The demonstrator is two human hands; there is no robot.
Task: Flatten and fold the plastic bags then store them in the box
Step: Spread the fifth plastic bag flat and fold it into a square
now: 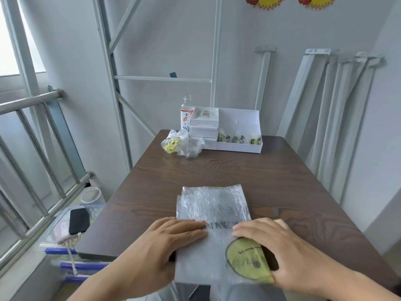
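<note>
Clear plastic bag with a yellow smiley print lies flattened at the near edge of the brown table. Left hand: fingers straight, held together, pressing flat on the bag's left part. Right hand: fingers extended, flat on its right part beside the print. Crumpled bags sit far back, touching the white box

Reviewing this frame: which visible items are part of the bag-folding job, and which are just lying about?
Job: flat plastic bag under left hand and right hand; crumpled bags; white box holding folded bags.
Lying about: bottle; black device; clear cup; white rails.
</note>
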